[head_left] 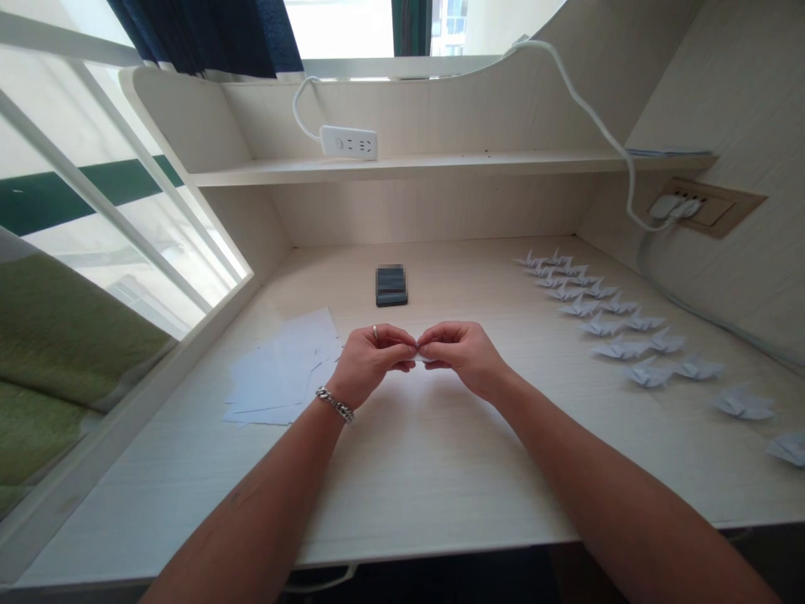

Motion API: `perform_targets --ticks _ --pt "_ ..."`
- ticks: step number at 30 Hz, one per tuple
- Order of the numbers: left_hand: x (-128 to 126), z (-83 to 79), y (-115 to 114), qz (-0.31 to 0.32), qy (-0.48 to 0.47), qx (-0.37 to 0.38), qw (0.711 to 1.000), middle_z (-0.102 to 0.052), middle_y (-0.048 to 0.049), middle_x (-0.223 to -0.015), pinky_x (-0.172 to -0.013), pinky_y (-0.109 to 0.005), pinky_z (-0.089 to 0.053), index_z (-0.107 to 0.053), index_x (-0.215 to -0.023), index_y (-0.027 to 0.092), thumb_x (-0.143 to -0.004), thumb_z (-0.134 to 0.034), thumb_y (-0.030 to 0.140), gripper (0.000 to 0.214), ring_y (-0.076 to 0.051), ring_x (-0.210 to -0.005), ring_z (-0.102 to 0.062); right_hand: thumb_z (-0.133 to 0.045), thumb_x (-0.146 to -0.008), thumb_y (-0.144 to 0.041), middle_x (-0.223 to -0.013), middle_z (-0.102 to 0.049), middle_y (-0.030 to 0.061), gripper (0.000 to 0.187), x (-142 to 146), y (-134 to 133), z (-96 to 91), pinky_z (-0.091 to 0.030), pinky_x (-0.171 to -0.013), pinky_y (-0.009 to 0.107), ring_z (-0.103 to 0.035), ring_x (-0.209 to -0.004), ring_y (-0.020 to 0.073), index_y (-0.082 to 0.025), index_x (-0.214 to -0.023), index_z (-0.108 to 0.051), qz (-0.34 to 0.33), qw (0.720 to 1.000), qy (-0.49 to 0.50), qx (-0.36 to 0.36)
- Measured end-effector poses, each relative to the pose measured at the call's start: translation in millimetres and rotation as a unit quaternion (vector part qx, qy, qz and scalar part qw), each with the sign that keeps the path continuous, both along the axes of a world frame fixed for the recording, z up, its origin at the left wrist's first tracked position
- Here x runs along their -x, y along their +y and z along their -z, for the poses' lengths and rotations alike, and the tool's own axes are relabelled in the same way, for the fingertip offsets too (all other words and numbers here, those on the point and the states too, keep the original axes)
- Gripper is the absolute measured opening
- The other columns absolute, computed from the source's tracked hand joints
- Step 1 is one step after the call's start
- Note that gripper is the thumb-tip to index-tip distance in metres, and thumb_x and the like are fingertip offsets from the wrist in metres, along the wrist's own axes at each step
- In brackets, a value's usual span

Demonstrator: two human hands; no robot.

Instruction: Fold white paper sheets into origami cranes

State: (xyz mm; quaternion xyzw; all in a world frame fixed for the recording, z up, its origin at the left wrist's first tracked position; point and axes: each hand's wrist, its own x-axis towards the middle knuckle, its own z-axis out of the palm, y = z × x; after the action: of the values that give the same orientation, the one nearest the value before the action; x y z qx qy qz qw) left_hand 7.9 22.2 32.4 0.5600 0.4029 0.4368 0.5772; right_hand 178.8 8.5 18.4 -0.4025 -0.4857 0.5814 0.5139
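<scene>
Above the middle of the desk, my left hand (376, 356) and my right hand (464, 354) meet fingertip to fingertip. Between them they pinch a small folded piece of white paper (420, 357), mostly hidden by the fingers. A ring and a chain bracelet (335, 404) are on the left hand and wrist. Loose sheets of white paper (277, 361) lie to the left, beside the left hand. Over on the right, folded white paper cranes (620, 347) stand in two rows running from the back toward the front edge.
A dark, blurred phone-like object (391, 285) lies behind my hands. On the shelf (440, 165) rests a white power strip (349, 143). A white cable (591, 113) hangs down to the wall socket (708, 205). White bars (104, 184) border the left side.
</scene>
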Motion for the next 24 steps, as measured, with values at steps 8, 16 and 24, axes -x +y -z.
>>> perform_targets --ticks 8,16,24 --pt "2.6 1.3 1.0 0.011 0.002 -0.003 1.0 -0.068 -0.0025 -0.063 -0.06 -0.027 -0.056 -0.072 -0.072 0.014 -0.065 -0.078 0.021 0.012 -0.013 -0.057 -0.065 -0.078 -0.06 -0.023 -0.07 -0.069 0.0014 0.014 -1.4 0.1 -0.8 -0.056 -0.07 0.032 -0.064 -0.067 0.0141 -0.017 -0.072 -0.076 -0.016 1.0 0.018 0.013" --pt "2.2 -0.2 -0.3 0.005 0.059 -0.063 0.996 -0.067 -0.0021 -0.06 -0.059 -0.025 -0.053 -0.071 -0.071 0.014 -0.065 -0.075 0.018 0.007 -0.014 -0.058 -0.064 -0.08 -0.061 -0.029 -0.075 -0.071 0.0047 0.02 -2.1 -0.2 -1.6 -0.057 -0.07 0.032 -0.067 -0.074 0.0182 -0.016 -0.075 -0.076 -0.027 0.999 0.017 0.03" --pt "2.3 1.8 0.5 0.008 0.076 -0.066 0.995 -0.068 -0.0028 -0.063 -0.06 -0.025 -0.053 -0.071 -0.074 0.013 -0.065 -0.074 0.016 0.009 -0.014 -0.059 -0.065 -0.081 -0.061 -0.031 -0.075 -0.07 0.0038 0.023 -3.0 2.3 2.3 -0.056 -0.066 0.03 -0.067 -0.072 0.0167 -0.016 -0.076 -0.074 -0.012 0.999 -0.01 0.032"
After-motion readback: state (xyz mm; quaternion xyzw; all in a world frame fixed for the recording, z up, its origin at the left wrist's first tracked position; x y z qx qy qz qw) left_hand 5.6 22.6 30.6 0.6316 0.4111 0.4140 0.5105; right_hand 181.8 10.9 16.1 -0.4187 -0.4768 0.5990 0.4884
